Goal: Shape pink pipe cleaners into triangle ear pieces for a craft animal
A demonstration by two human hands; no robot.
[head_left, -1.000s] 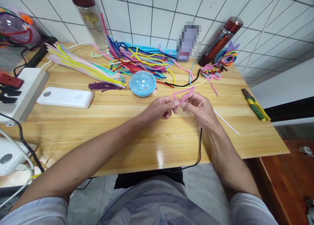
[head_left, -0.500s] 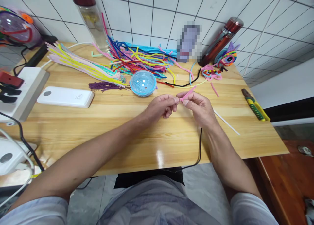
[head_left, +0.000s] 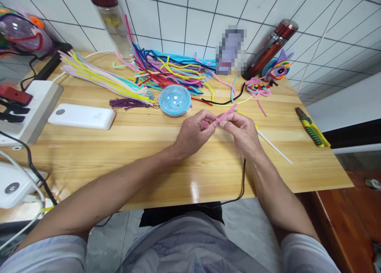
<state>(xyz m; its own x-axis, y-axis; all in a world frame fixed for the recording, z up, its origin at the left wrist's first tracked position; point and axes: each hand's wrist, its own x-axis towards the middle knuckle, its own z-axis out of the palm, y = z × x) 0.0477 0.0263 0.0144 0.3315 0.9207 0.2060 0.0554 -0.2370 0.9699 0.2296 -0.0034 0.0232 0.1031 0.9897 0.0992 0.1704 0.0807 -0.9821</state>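
A short pink pipe cleaner (head_left: 228, 112) is pinched between both hands over the middle of the wooden table. My left hand (head_left: 195, 133) has thumb and fingers closed on its lower left end, where a bit of pink shows between the fingers. My right hand (head_left: 240, 130) grips it close beside, with the free end pointing up and right. A white stick (head_left: 275, 146) with a yellow part by the fingers lies under my right hand. Behind my left hand stands a blue bowl (head_left: 174, 101).
Colourful pipe cleaners (head_left: 169, 72) lie along the tiled wall. A white power bank (head_left: 81, 116) and power strip (head_left: 37, 110) are at left. Pliers (head_left: 312, 128), a red flask (head_left: 272, 46) and a decorated figure (head_left: 278, 71) are at right. A black cable (head_left: 244, 181) crosses the front edge.
My left hand has turned, its fingers now folded behind the thumb on the pink pipe cleaner. A yellow part now shows beside my right hand. The view has shifted slightly.
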